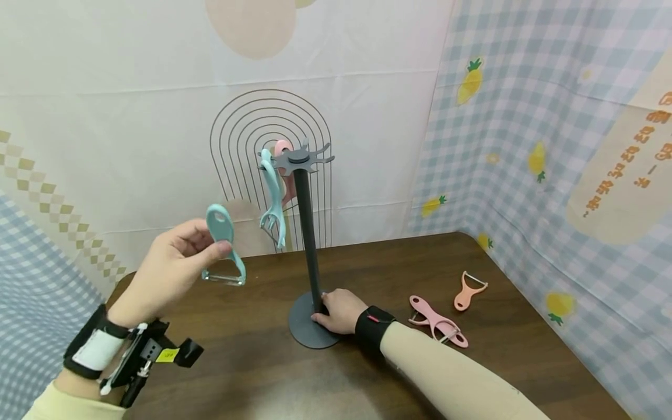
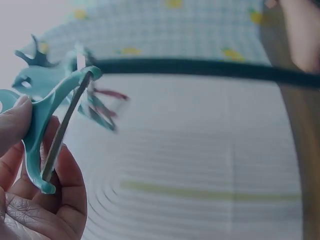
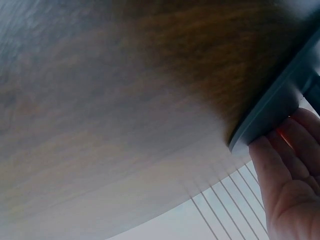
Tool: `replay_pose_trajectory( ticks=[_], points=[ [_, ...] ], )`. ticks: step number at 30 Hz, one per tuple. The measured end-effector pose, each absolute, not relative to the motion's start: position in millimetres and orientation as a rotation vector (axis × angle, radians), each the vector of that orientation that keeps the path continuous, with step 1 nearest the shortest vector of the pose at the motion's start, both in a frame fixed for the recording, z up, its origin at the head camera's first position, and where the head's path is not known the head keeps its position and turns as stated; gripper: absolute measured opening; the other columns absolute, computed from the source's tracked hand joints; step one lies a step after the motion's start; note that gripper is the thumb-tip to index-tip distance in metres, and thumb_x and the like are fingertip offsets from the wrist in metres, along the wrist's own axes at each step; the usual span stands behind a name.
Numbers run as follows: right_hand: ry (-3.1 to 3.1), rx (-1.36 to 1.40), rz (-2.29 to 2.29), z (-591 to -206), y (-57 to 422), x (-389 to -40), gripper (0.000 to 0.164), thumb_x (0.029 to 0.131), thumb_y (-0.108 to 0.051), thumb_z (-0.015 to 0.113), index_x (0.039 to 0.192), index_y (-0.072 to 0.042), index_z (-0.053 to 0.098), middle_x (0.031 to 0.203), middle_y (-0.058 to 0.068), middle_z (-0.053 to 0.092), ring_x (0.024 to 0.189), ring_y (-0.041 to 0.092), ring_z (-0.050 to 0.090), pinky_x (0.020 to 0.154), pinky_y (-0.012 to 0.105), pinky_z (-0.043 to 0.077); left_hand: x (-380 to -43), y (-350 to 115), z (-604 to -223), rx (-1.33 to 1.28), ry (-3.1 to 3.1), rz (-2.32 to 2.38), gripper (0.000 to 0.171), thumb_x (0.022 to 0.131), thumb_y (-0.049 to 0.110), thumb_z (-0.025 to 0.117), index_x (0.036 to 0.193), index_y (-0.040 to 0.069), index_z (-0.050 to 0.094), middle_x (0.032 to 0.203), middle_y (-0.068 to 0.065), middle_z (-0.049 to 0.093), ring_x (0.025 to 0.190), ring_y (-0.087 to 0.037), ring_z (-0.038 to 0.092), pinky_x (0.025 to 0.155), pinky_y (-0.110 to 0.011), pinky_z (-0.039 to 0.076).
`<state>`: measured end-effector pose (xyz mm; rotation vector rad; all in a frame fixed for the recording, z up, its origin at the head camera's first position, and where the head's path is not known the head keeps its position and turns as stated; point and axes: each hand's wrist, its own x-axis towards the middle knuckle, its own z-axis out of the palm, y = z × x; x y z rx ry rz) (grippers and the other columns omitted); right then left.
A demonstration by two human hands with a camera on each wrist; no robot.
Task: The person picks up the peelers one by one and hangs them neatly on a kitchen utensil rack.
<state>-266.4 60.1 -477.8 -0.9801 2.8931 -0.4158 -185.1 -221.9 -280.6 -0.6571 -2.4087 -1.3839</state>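
Note:
My left hand (image 1: 181,256) pinches a light blue Y-shaped peeler (image 1: 238,265) between thumb and fingers, its handle up and blade down. The peeler is to the left of a dark grey rack stand (image 1: 306,227) with curved hooks around its top. In the left wrist view, the peeler (image 2: 42,127) overlaps the hooks. Light blue utensils (image 1: 274,195) hang from the rack's left side, with a pink one (image 1: 289,189) partly hidden behind. Low down, my right hand (image 1: 341,310) grips the foot of the post, its fingers against the round base (image 3: 272,112).
To the right on the brown wooden table (image 1: 236,361) lie overlapping pink peelers (image 1: 433,319). An orange Y-shaped peeler (image 1: 466,293) lies just beyond them. A white patterned cloth (image 1: 378,151) hangs behind the table, and a blue checked cloth (image 1: 504,116) lines the right side.

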Motion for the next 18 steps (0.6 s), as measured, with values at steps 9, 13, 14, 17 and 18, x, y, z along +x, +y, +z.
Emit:
replay_pose_trajectory(
  ticks=[9, 13, 14, 17, 18],
  points=[
    [2.894, -0.986, -0.409, -478.6, 60.4, -266.2, 0.034, 0.090, -0.043, 0.061, 0.084, -0.011, 0.069, 0.060, -0.004, 0.055, 0.052, 0.007, 0.048, 0.049, 0.021, 0.036, -187.3, -192.4, -233.8, -0.776, -2.343, -1.447, 0.013, 0.091, 0.011, 0.064, 0.103, 0.006, 0.062, 0.089, 0.000, 0.064, 0.079, -0.021, 0.060, 0.074, -0.016, 0.053],
    [2.890, -0.980, -0.407, -478.9, 60.1, -266.6, 0.034, 0.090, -0.043, 0.061, 0.083, -0.011, 0.069, 0.060, -0.004, 0.056, 0.052, 0.007, 0.048, 0.049, 0.021, 0.036, -187.2, -183.5, -224.6, -0.798, -2.339, -1.466, 0.016, 0.091, 0.012, 0.065, 0.106, 0.007, 0.062, 0.092, -0.001, 0.066, 0.083, -0.023, 0.062, 0.075, -0.017, 0.054],
    [2.890, -0.977, -0.407, -478.9, 60.1, -266.7, 0.034, 0.090, -0.043, 0.061, 0.083, -0.011, 0.069, 0.059, -0.004, 0.055, 0.051, 0.007, 0.048, 0.049, 0.021, 0.036, -187.5, -181.7, -223.5, -0.800, -2.343, -1.461, 0.017, 0.090, 0.013, 0.065, 0.106, 0.007, 0.062, 0.093, -0.001, 0.067, 0.083, -0.022, 0.063, 0.075, -0.017, 0.054],
    [2.891, -0.967, -0.410, -479.5, 59.8, -267.3, 0.033, 0.090, -0.043, 0.061, 0.080, -0.012, 0.068, 0.058, -0.004, 0.053, 0.050, 0.008, 0.047, 0.048, 0.021, 0.034, -188.8, -177.4, -221.6, -0.793, -2.354, -1.454, 0.018, 0.090, 0.015, 0.065, 0.107, 0.007, 0.063, 0.094, -0.002, 0.068, 0.083, -0.021, 0.065, 0.074, -0.018, 0.055],
    [2.891, -0.967, -0.409, -479.7, 59.7, -267.4, 0.033, 0.090, -0.043, 0.061, 0.079, -0.012, 0.067, 0.058, -0.004, 0.053, 0.050, 0.008, 0.047, 0.048, 0.021, 0.034, -189.5, -176.4, -221.6, -0.791, -2.357, -1.452, 0.019, 0.090, 0.015, 0.065, 0.107, 0.007, 0.063, 0.095, -0.002, 0.069, 0.083, -0.020, 0.065, 0.073, -0.018, 0.055]
  ],
)
